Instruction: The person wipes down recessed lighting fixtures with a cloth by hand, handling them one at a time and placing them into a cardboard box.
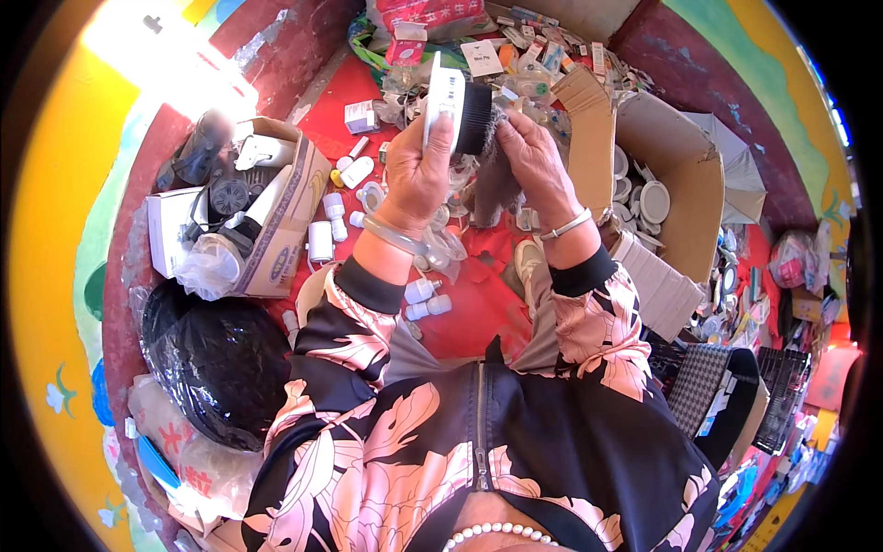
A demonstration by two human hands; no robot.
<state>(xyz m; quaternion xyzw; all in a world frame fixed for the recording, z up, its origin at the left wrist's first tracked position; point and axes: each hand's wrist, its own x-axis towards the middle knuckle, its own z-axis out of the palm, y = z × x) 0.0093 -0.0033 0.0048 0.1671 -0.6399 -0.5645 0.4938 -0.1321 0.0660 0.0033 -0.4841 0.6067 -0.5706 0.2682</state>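
Note:
My left hand (416, 175) grips a round downlight (447, 92) by its white rim, thumb on the near side. The light is turned on edge, with its black ribbed body facing right. My right hand (538, 166) pinches a grey cloth (495, 189) against that ribbed end; the rest of the cloth hangs below the fingers. Part of the light is covered by the hands and cloth. Beneath them, on a red sheet (460, 322), lie several white bulbs (320, 241) and clear plastic wrappings (444, 253).
At left stands a carton (285, 221) packed with lamps and fittings, with a black plastic bag (216, 363) nearer me. An open cardboard box (676, 138) at right holds several round white discs (654, 201). Small boxes and loose packaging are heaped at the back beside a pink carton (406, 44).

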